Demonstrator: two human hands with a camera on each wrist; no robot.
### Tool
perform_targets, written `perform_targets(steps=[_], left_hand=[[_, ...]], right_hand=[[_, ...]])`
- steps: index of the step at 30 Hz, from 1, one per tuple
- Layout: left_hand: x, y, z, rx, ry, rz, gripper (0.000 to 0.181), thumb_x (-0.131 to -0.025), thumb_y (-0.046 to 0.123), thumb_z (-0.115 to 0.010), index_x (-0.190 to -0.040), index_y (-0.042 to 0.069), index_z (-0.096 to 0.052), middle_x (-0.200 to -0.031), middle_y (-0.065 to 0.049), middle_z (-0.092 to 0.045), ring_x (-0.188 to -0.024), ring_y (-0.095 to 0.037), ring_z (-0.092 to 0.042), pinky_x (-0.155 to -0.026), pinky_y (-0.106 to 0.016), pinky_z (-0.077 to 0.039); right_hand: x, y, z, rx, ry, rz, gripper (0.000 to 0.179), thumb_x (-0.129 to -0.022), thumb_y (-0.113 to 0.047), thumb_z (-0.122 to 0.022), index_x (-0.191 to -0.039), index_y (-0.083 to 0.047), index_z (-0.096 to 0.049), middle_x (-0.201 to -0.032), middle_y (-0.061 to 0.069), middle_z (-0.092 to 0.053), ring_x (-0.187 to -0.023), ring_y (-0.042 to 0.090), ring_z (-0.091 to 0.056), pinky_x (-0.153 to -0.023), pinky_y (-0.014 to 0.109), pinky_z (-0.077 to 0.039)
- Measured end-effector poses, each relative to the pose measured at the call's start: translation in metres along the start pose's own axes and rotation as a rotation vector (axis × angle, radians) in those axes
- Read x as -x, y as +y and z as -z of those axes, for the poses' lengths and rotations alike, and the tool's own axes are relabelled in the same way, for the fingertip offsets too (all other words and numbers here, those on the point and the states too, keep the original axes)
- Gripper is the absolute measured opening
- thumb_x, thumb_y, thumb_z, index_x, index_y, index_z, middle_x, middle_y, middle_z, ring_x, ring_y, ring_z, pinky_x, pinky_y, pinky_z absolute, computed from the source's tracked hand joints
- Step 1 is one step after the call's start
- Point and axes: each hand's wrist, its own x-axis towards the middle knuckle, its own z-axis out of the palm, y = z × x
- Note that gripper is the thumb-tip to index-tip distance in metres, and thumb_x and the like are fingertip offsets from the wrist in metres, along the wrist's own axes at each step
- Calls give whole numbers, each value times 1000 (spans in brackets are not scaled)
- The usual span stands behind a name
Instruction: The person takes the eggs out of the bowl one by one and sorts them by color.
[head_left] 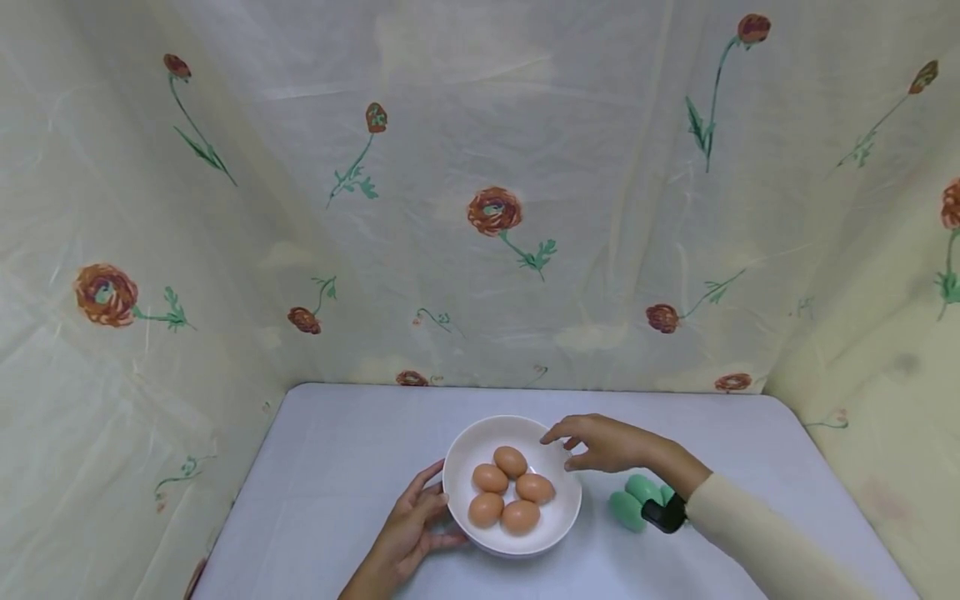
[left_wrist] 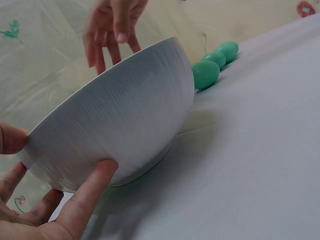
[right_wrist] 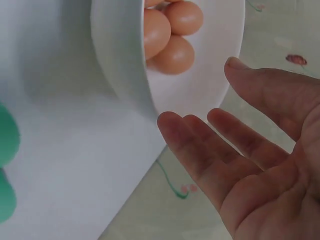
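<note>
A white bowl [head_left: 480, 437] holds several brown eggs [head_left: 521, 517]. My left hand [head_left: 412, 525] grips the bowl's left side; in the left wrist view its thumb lies at the rim and its fingers reach under the outer wall [left_wrist: 130, 100]. Over the bowl's right rim hovers my right hand [head_left: 603, 442], fingers loosely bent and apart, holding nothing. The right wrist view shows its fingertips beside the rim, with the brown eggs [right_wrist: 173, 54] inside. Whether the bowl's foot fully touches the table is hard to tell.
Several green eggs [head_left: 627, 510] lie on the white table [head_left: 337, 467] right of the bowl, partly hidden by the right forearm and a black wrist device [head_left: 664, 514]. A flower-printed cloth [head_left: 585, 292] hangs behind the table and along both sides.
</note>
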Motion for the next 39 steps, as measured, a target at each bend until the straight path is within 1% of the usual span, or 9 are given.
perform_targets(steps=[4, 11, 16, 20, 24, 26, 30, 33, 39], left_hand=[[-1, -1, 1, 2, -6, -5, 68, -92, 15, -63, -154, 23, -37, -154, -17, -41, -117, -24, -61, -84, -62, -56], [-1, -2, 1, 6, -15, -7, 67, -92, 15, -62, -154, 22, -37, -154, -17, -41, -116, -23, -62, -85, -63, -55], [-1, -2, -1, 5, -10, -3, 67, -92, 15, -62, -154, 22, -37, -156, -18, -39, -117, -23, -61, -85, -63, -55], [0, -1, -1, 10, -15, -3, 67, -93, 14, -62, -154, 21, -36, -156, -18, -39, -117, -23, -60, -85, -64, -55], [1, 0, 0, 6, -23, -9, 66, -93, 14, -61, -154, 21, -36, -156, -18, -39, -118, -23, -60, -85, -65, -54], [2, 0, 0, 5, -24, -11, 66, -94, 15, -61, -154, 21, -36, -156, -18, -39, -118, -23, -60, -85, -65, -54], [2, 1, 1, 5, -24, -12, 66, -93, 15, -62, -154, 21, -36, -156, -17, -39, -119, -23, -60, -85, -64, -54], [2, 1, 0, 7, -32, -12, 67, -94, 16, -62, -155, 21, -35, -158, -17, -37, -120, -23, -59, -85, -64, -54], [2, 0, 0, 15, -33, -7, 66, -94, 14, -60, -155, 21, -35, -156, -16, -40, -120, -23, -59, -86, -64, -54]], right_hand=[[-19, -7, -9, 7, -26, 30, 41, -89, -6, -72, -129, -11, -65, -134, 12, -63, -117, 34, -64, -93, 46, -58], [-47, -16, -20, 6, -68, 100, 41, -88, 2, -68, -129, -3, -64, -132, 16, -63, -119, 37, -62, -98, 47, -55], [-63, -19, -28, 6, -73, 61, 39, -88, 3, -68, -126, -3, -66, -131, 13, -64, -119, 34, -62, -99, 44, -54], [-74, -20, -36, 17, -74, 23, 36, -87, 3, -69, -122, -4, -69, -126, 11, -66, -116, 30, -62, -102, 47, -52], [-85, -21, -43, 113, -74, 23, 31, -86, 3, -70, -115, -8, -74, -113, 4, -69, -108, 19, -59, -104, 42, -49], [-89, -21, -46, 172, -73, 42, 28, -86, 2, -70, -110, -11, -76, -104, 0, -70, -99, 13, -57, -102, 37, -49], [-94, -21, -52, 243, -79, 93, 22, -85, 1, -69, -99, -13, -78, -85, -5, -66, -81, 8, -52, -88, 28, -49], [-96, -22, -57, 245, -93, 103, 21, -85, 0, -70, -98, -14, -78, -82, -4, -66, -77, 8, -50, -82, 24, -47], [-97, -23, -63, 277, -105, 140, 19, -86, -1, -69, -97, -14, -77, -83, -5, -62, -77, 7, -49, -79, 20, -45]])
